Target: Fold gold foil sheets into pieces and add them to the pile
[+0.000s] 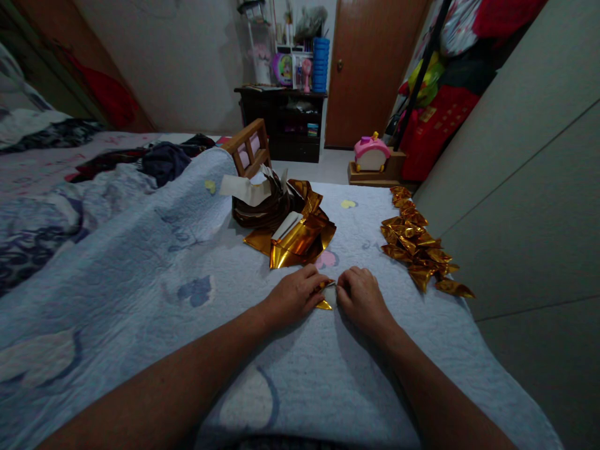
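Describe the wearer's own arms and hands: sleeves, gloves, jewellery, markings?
Left hand and right hand are ungloved, with no ring visible. The left forearm and right forearm are bare up to the picture's edge: no sleeve, watch, bracelet or cable in view. Finer markings are too small to tell.

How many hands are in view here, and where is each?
2: the left hand holds a small gold-foil piece on the near side of the loose gold sheets; the right hand is at that piece's right edge.
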{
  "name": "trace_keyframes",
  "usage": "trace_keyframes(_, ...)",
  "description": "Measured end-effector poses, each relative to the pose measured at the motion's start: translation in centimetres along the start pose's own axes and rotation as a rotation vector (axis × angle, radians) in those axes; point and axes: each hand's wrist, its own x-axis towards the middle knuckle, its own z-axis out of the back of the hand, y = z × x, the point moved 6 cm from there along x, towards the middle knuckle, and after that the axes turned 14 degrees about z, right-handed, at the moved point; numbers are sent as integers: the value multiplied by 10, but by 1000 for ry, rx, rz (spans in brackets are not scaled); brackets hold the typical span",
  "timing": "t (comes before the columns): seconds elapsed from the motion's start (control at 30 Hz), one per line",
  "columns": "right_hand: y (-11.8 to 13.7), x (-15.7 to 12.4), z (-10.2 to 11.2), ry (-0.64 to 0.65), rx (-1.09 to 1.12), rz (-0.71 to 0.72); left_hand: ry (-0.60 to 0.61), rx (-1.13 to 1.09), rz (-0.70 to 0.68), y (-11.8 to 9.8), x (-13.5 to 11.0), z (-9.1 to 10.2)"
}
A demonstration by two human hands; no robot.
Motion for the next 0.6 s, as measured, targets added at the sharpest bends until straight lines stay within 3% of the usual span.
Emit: trace_keyframes(0.6,-3,-1,3,-41,194,-70,3,31,6,2,0,-4)
